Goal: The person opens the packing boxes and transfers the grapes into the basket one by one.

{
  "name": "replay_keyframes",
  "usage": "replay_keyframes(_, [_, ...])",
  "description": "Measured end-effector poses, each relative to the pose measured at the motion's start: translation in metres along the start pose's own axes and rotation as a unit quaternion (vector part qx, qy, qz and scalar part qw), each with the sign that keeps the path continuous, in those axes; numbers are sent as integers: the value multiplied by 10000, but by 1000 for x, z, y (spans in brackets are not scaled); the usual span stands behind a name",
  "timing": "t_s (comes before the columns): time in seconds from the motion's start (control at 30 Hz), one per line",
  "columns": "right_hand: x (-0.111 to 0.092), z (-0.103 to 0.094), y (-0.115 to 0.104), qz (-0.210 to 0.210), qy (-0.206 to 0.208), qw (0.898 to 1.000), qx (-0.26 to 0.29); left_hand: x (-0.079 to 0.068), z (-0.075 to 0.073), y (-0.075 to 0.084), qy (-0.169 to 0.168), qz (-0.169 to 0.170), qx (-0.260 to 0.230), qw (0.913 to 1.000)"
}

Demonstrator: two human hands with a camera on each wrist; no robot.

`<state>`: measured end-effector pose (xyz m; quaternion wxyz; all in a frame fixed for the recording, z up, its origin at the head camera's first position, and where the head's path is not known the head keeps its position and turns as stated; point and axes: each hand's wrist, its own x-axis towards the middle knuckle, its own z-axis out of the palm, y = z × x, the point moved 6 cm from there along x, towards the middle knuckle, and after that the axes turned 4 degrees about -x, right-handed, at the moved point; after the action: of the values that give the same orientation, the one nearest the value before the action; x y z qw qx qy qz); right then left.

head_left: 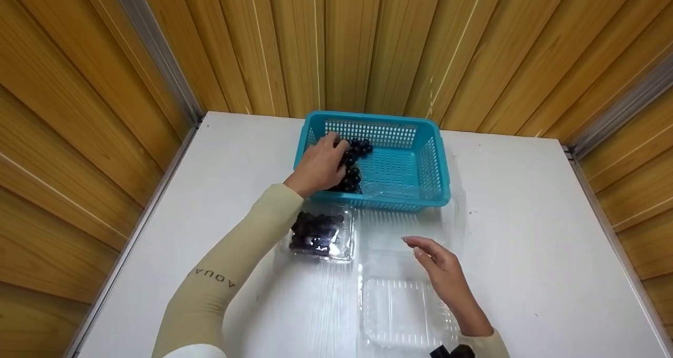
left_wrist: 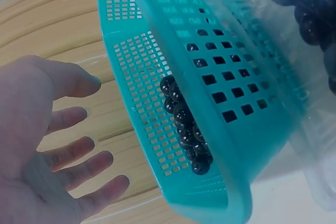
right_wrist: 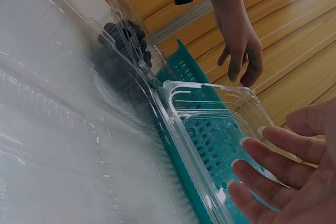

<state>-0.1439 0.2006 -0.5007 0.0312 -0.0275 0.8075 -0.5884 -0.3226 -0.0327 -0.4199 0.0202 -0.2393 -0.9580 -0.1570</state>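
Dark grapes [head_left: 353, 175] lie along the left side of a teal perforated basket [head_left: 445, 161]. Above them is my left hand [head_left: 320, 161], reaching over the basket's left rim. In the left wrist view its fingers are spread, with nothing between them. My right hand [head_left: 444, 274] hovers over a clear plastic clamshell [head_left: 405, 342] in front of the basket, its fingers loosely bent and holding nothing. One half of this clamshell stands up near the basket, as the right wrist view shows. The left hand partly hides the grapes in the head view.
A clear plastic box with dark grapes [head_left: 315, 232] sits at the basket's front left, under the left forearm. Wood-patterned panels [head_left: 347, 48] rise behind the white table [head_left: 526, 242] and on both sides.
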Motion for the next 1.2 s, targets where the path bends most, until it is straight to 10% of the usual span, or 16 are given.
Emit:
replay_keyframes(0.5, [0, 8, -20, -61, -129, 9999, -63, -21, -6, 21, 365, 571, 211, 9975])
replay_keyframes(1.2, [5, 17, -10, -298, -316, 9989, 147, -49, -14, 11, 521, 358, -305, 9975])
